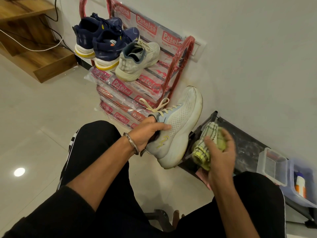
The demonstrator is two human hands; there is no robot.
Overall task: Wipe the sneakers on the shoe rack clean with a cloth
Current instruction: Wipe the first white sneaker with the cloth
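Gripping the white sneaker at its collar, the left hand is closed around the heel opening, thumb inside and fingers wrapped over the outer side. It holds the shoe off the floor, sole facing right, toe pointing up and away toward the wall. The right hand is loosely closed around a bunched yellow-green cloth, fingers curled over it; the hand is blurred. That cloth sits just beside the sneaker's sole edge, near the heel end, apparently not quite touching. The sneaker's long axis runs from near the left wrist up toward the red shoe rack, so a wipe would likely travel along the sole toward the toe, with the right hand the nearer one to that surface. On the rack's top shelf rest the matching white sneaker and a navy pair, well apart from both hands.
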